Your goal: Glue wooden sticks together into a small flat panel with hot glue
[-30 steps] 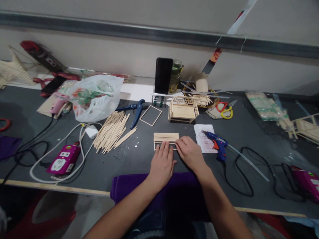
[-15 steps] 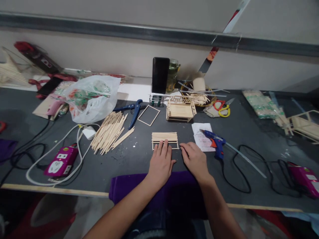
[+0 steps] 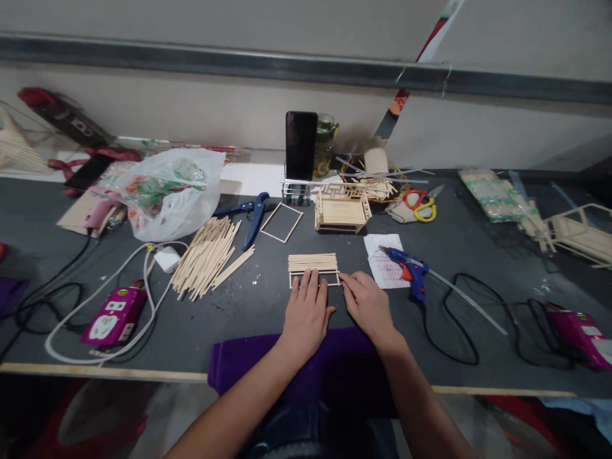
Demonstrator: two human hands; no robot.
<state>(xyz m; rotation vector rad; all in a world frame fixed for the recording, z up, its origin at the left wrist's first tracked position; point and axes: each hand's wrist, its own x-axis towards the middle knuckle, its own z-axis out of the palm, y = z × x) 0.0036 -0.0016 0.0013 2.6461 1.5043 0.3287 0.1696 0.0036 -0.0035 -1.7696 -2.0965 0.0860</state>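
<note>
Wooden slatted frame (image 3: 312,262), one; hands (image 3: 306,312), two

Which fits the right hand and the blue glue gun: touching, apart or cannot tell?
Apart. The head view shows dark tabletop and part of the white paper between the right hand and the blue glue gun.

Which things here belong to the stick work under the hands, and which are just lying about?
Likely in the job:
slatted stick panel, left hand on it, right hand at its right end
loose sticks
glue gun
blue cutter

Apparently just lying about:
phone
plastic bag
white adapter
</note>
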